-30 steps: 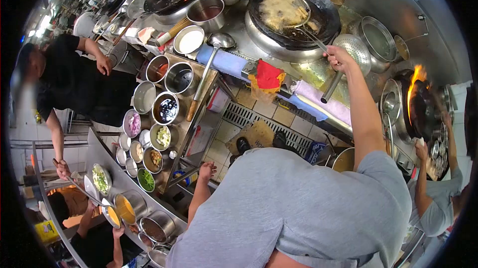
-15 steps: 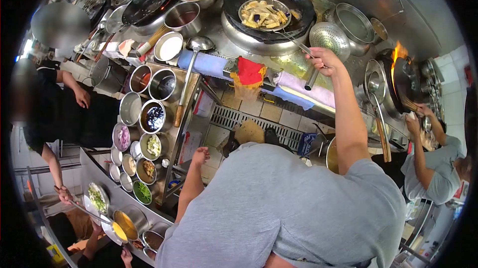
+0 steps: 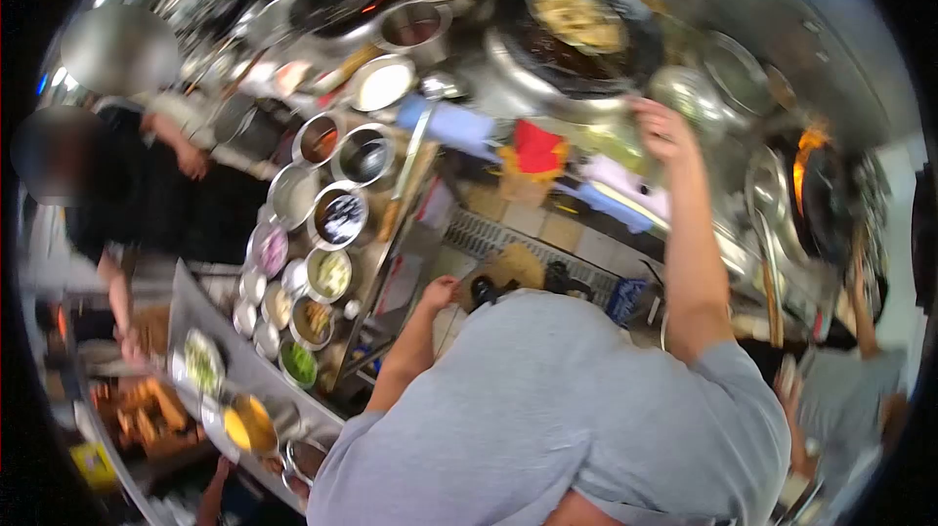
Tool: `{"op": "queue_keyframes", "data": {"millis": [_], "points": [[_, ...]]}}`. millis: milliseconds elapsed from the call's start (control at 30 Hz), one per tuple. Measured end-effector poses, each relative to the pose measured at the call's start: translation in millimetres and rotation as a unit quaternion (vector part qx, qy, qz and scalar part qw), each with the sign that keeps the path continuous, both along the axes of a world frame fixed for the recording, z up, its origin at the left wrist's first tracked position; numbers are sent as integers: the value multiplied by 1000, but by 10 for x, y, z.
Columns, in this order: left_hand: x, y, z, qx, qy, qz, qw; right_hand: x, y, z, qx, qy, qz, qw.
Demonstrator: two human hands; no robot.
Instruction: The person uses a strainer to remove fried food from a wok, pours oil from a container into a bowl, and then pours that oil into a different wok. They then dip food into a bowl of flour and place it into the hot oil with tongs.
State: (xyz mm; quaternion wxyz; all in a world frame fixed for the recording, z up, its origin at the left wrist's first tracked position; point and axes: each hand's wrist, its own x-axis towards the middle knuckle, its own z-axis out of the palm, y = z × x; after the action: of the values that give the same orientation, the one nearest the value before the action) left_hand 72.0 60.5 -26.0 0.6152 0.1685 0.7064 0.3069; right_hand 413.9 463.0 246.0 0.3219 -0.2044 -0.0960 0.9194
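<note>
Right hand (image 3: 662,128), arm outstretched, apparently grips the strainer (image 3: 578,18) handle; left hand (image 3: 439,291) hangs empty.

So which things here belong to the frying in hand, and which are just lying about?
In use: right hand, grip on the strainer's handle; strainer of fried pieces; dark wok.

Lying about: left hand, empty; ladle; red cloth; ingredient bowls; white bowl.
</note>
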Motion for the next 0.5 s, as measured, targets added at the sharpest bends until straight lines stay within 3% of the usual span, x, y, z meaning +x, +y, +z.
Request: {"op": "queue_keyframes", "data": {"millis": [33,67,100,133,167,233,333,367,400,433,500], "points": [[3,-19,95,-10,17,-8,1000,71,-42,76,53,-65,-37,996],[6,-77,169,-22,32,-15,999,228,4,23,48,27,-1,998],[-32,-184,-65,-2,22,1,1000,285,-89,223,39,-47,-49,997],[-90,-256,-306,22,12,10,1000,445,-94,244,64,-13,-18,998],[-126,-293,-286,21,17,28,999,570,-172,335,95,-116,-91,984],[-160,-287,-139,-22,36,-31,999,812,-317,469,78,-162,-160,971],[-227,-280,-126,-13,95,-130,987,1318,-461,422,141,-158,-139,967],[-188,-324,-256,27,64,-19,997,1526,-515,303,162,-168,-146,961],[-233,-241,-364,-6,7,-34,999,1681,-551,236,179,-183,-161,953],[-172,-110,18,-39,42,-75,996,1615,-740,372,145,-224,-226,937],[-179,-10,-106,-85,44,-65,993,1618,-851,409,127,-320,-265,901]]}}
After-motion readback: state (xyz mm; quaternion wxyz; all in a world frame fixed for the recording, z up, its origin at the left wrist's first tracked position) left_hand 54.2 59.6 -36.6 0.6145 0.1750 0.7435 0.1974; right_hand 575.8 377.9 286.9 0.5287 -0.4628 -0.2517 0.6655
